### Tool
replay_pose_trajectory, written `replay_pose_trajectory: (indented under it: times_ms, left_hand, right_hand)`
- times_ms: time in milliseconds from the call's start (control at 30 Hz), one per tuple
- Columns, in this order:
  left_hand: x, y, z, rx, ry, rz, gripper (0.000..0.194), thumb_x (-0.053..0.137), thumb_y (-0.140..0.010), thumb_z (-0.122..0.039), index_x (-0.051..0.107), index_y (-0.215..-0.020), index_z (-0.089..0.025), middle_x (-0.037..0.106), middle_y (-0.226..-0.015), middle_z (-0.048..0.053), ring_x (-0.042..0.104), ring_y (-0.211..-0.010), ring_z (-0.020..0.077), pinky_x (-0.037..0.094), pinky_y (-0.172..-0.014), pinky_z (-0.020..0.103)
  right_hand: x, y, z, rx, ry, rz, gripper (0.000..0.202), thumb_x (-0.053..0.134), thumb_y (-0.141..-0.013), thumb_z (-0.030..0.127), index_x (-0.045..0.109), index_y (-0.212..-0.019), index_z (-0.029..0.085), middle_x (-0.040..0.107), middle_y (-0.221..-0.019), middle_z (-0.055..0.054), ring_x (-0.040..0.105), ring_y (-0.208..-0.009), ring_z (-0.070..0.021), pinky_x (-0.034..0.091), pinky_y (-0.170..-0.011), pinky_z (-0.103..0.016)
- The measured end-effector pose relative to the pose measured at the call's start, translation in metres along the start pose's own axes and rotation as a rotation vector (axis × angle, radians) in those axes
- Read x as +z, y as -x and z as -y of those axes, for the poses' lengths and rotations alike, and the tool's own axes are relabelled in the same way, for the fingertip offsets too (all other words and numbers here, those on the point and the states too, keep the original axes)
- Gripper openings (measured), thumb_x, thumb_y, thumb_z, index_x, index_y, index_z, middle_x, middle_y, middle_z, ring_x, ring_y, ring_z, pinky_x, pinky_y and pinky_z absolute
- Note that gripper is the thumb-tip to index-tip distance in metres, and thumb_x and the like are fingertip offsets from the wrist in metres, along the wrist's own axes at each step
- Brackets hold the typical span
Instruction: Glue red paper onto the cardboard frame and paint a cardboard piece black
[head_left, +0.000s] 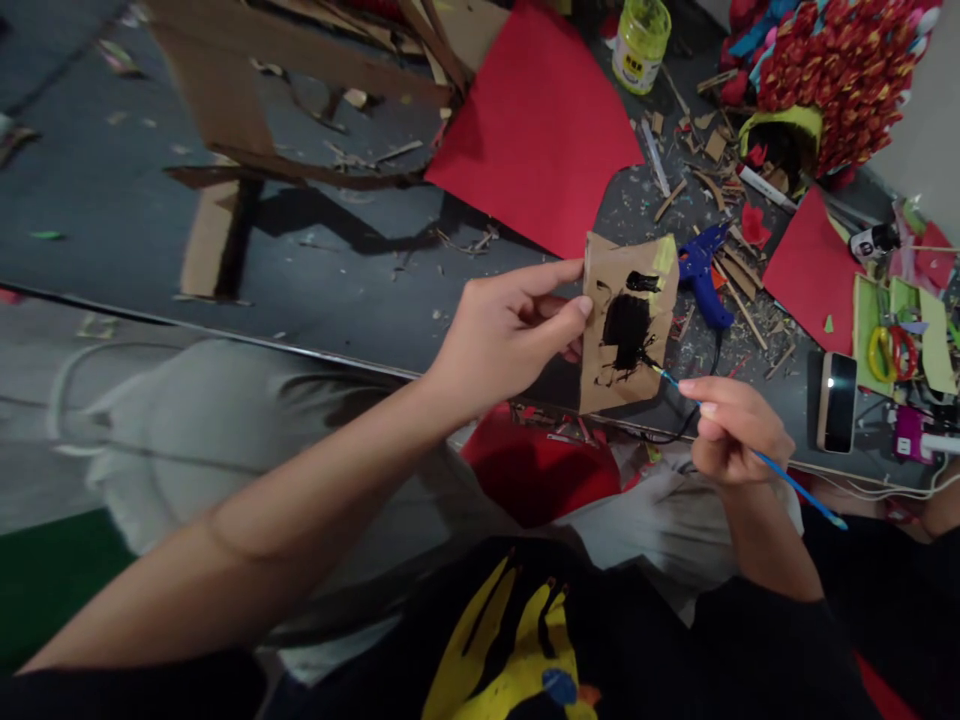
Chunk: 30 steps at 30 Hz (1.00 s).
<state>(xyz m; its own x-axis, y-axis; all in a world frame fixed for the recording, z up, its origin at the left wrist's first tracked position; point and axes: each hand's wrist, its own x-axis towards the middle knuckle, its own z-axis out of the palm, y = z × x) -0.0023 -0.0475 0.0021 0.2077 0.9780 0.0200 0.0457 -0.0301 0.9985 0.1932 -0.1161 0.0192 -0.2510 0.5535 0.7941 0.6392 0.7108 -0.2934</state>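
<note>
My left hand (517, 325) pinches the left edge of a small piece of brown cardboard (656, 325), holding it up at the table's front edge. Black paint (626, 325) covers its middle in a rough patch, with a smaller dab above and a yellow-green smear at the top right corner. Between the thumb and fingers of my right hand (739, 425) is a thin blue paintbrush (787, 480). Its bristle tip touches the cardboard at the lower right of the black patch. The far fingers of my left hand are partly hidden behind the cardboard.
Just beyond the cardboard lies a blue glue gun (705, 275) among scraps. Red sheets (540, 130), a yellow paint jar (640, 45) and a cut cardboard frame (322, 65) are on the dark table (360, 300). A phone (837, 402) and scissors (892, 353) lie at the right.
</note>
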Motion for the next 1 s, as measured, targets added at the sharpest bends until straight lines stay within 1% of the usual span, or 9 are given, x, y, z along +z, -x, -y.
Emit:
replay_pose_trajectory:
  times_ms: [167, 267, 367, 533, 667, 767, 900, 1000]
  left_hand:
    - [-0.002, -0.002, -0.001, 0.015, -0.015, -0.037, 0.031, 0.055, -0.077, -0.025, 0.068, -0.104, -0.016, 0.067, -0.061, -0.001, 0.059, -0.047, 0.0099, 0.053, -0.046, 0.019]
    - [-0.001, -0.002, -0.001, 0.019, -0.018, -0.028, 0.03, 0.055, -0.077, -0.026, 0.068, -0.103, -0.018, 0.067, -0.063, -0.002, 0.06, -0.049, 0.0105, 0.053, -0.046, 0.019]
    - [0.0, -0.001, 0.0, 0.024, -0.018, -0.019, 0.031, 0.056, -0.077, -0.028, 0.067, -0.104, -0.017, 0.066, -0.062, -0.001, 0.058, -0.048, 0.0101, 0.053, -0.047, 0.02]
    - [0.003, 0.004, 0.002, 0.028, -0.05, 0.051, 0.036, 0.057, -0.076, -0.031, 0.067, -0.106, -0.014, 0.065, -0.059, -0.001, 0.055, -0.046, 0.0087, 0.052, -0.047, 0.018]
    - [0.004, 0.007, 0.004, 0.016, -0.075, 0.098, 0.039, 0.055, -0.078, -0.033, 0.065, -0.11, -0.013, 0.067, -0.062, 0.0, 0.056, -0.048, 0.0083, 0.051, -0.048, 0.017]
    - [0.006, 0.01, 0.007, 0.017, -0.093, 0.126, 0.04, 0.055, -0.078, -0.035, 0.065, -0.11, -0.013, 0.066, -0.061, 0.0, 0.056, -0.048, 0.0088, 0.051, -0.048, 0.018]
    - [0.008, 0.011, 0.009, 0.013, -0.046, 0.142, 0.04, 0.055, -0.078, -0.035, 0.066, -0.109, -0.012, 0.066, -0.061, 0.0, 0.057, -0.049, 0.0097, 0.052, -0.047, 0.019]
    - [0.009, 0.01, 0.007, 0.004, 0.002, 0.116, 0.039, 0.056, -0.079, -0.034, 0.065, -0.111, -0.013, 0.069, -0.066, 0.002, 0.058, -0.05, 0.0095, 0.052, -0.047, 0.019]
  right_hand:
    - [0.001, 0.003, 0.0, 0.024, -0.075, 0.001, 0.007, 0.053, -0.087, 0.021, 0.056, -0.084, 0.015, 0.069, -0.076, -0.004, 0.069, -0.07, -0.0128, 0.059, -0.058, -0.025]
    - [0.002, 0.003, 0.0, 0.059, -0.101, -0.021, 0.009, 0.053, -0.087, 0.023, 0.057, -0.083, 0.016, 0.069, -0.073, -0.002, 0.069, -0.067, -0.0125, 0.058, -0.055, -0.025]
    - [0.001, 0.001, 0.0, 0.068, -0.079, -0.04, 0.01, 0.052, -0.088, 0.024, 0.057, -0.081, 0.017, 0.068, -0.07, -0.001, 0.068, -0.065, -0.0124, 0.058, -0.054, -0.025]
    - [-0.003, -0.001, -0.003, 0.039, -0.016, -0.051, 0.009, 0.053, -0.087, 0.023, 0.056, -0.083, 0.016, 0.069, -0.073, -0.002, 0.068, -0.066, -0.0128, 0.058, -0.055, -0.026]
    - [-0.004, 0.0, -0.008, -0.018, 0.012, -0.117, 0.007, 0.054, -0.087, 0.022, 0.057, -0.085, 0.016, 0.07, -0.076, -0.003, 0.068, -0.067, -0.0124, 0.057, -0.056, -0.025]
    - [-0.005, 0.001, -0.011, -0.039, 0.044, -0.14, 0.007, 0.054, -0.087, 0.022, 0.057, -0.087, 0.016, 0.07, -0.077, -0.003, 0.068, -0.067, -0.0124, 0.058, -0.056, -0.026]
    - [-0.007, 0.001, -0.013, -0.069, 0.089, -0.151, 0.008, 0.054, -0.087, 0.023, 0.057, -0.088, 0.016, 0.07, -0.077, -0.003, 0.068, -0.069, -0.0129, 0.058, -0.057, -0.026]
    - [-0.007, 0.0, -0.009, -0.06, 0.089, -0.115, 0.008, 0.052, -0.088, 0.024, 0.056, -0.087, 0.017, 0.07, -0.078, -0.003, 0.068, -0.069, -0.0125, 0.059, -0.058, -0.026]
